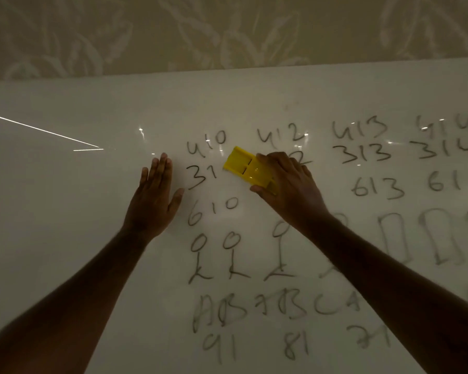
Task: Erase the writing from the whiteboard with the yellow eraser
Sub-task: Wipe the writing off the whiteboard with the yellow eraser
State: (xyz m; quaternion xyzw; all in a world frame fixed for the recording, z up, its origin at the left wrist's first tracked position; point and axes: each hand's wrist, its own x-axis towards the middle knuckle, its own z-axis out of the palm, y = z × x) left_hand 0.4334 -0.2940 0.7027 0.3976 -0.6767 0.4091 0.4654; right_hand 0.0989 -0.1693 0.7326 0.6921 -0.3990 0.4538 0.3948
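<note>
A white whiteboard (65,201) fills most of the view. Dark handwriting (362,152) covers its middle and right: rows of numbers, stick figures, rectangles and letters. My right hand (289,184) grips the yellow eraser (243,164) and presses it flat on the board in the second row of numbers, between "31" and a partly hidden "2". My left hand (154,195) lies flat on the board with fingers together, just left of the "31". The patch around the eraser looks wiped.
Beige wallpaper with a pale leaf pattern (227,31) rises behind the board's top edge. A bright streak of reflected light (43,130) crosses the bare left part of the board. The lighting is dim.
</note>
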